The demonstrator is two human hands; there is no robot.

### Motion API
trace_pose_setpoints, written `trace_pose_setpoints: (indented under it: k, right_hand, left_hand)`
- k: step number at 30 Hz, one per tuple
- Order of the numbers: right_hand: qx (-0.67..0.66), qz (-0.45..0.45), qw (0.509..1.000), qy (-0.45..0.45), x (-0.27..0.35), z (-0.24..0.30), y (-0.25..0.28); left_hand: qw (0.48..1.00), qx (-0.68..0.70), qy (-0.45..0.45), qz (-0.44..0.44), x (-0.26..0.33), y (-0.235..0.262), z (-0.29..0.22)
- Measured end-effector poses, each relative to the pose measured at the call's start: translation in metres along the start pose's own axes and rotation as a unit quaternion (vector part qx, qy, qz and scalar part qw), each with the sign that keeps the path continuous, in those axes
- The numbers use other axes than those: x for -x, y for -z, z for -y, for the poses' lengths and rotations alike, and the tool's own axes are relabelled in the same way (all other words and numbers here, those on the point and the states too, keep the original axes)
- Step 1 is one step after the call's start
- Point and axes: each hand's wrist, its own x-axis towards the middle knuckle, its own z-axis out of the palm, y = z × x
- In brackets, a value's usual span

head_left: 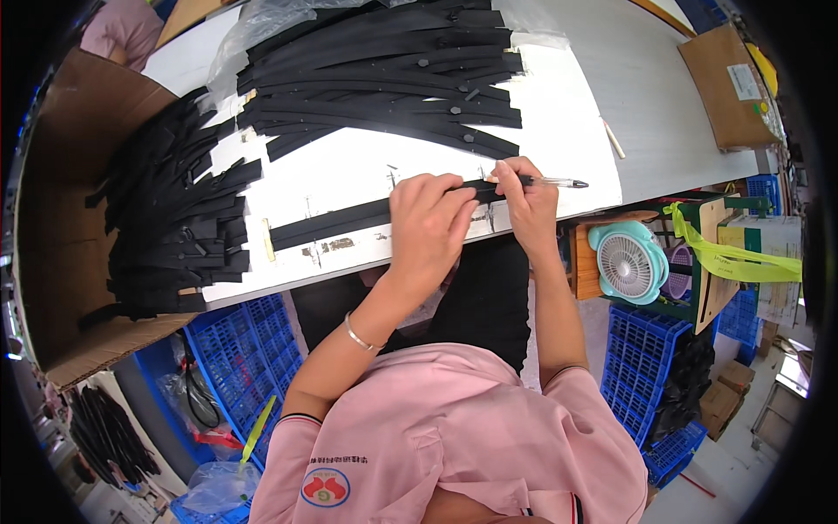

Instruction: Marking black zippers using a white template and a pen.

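A long black strip (336, 225) lies along the near edge of the white board on the table. My left hand (428, 223) is closed over its middle, fingertips bent down onto it. My right hand (531, 208) grips a pen (559, 182) with a clear barrel near the strip's right end. The pen's writing tip is hidden by the fingers; its back end sticks out to the right. Beyond my hands, a stack of black strips (375, 87) with small studs spreads across the white board (559, 131).
At the left, a cardboard box (65, 166) stands beside a heap of black strips (179, 223). A thin white stick (614, 140) lies right of the board. Another carton (729, 83) stands far right. Below the table are a turquoise fan (627, 260) and blue crates (240, 349).
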Motion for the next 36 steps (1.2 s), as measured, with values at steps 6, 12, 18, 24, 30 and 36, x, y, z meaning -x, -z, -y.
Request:
trace_pose_setpoints:
  k: [6,12,18,24,30,36]
  right_hand:
    - [0.045,-0.001,0.999,0.018,0.001,-0.003,-0.003]
    - [0.036,-0.028,0.998,0.041,0.002,-0.001,-0.007]
    - [0.030,0.031,0.998,0.036,0.006,-0.001,0.006]
    - [0.048,0.044,0.996,0.057,0.003,0.002,0.004]
    - [-0.063,0.012,0.998,-0.029,0.012,-0.004,0.012]
    - [-0.070,-0.058,0.995,-0.033,0.016,-0.005,0.012]
  left_hand:
    - [0.999,0.002,0.023,0.024,-0.004,-0.019,0.002]
    - [0.999,0.001,0.029,0.027,-0.003,-0.019,0.003]
    - [0.999,0.005,0.033,0.027,-0.003,-0.019,0.003]
    - [0.999,0.011,0.042,0.032,-0.003,-0.017,0.004]
    - [0.990,-0.046,0.044,0.123,-0.004,-0.002,0.009]
    - [0.976,-0.177,-0.017,0.123,-0.067,-0.016,0.063]
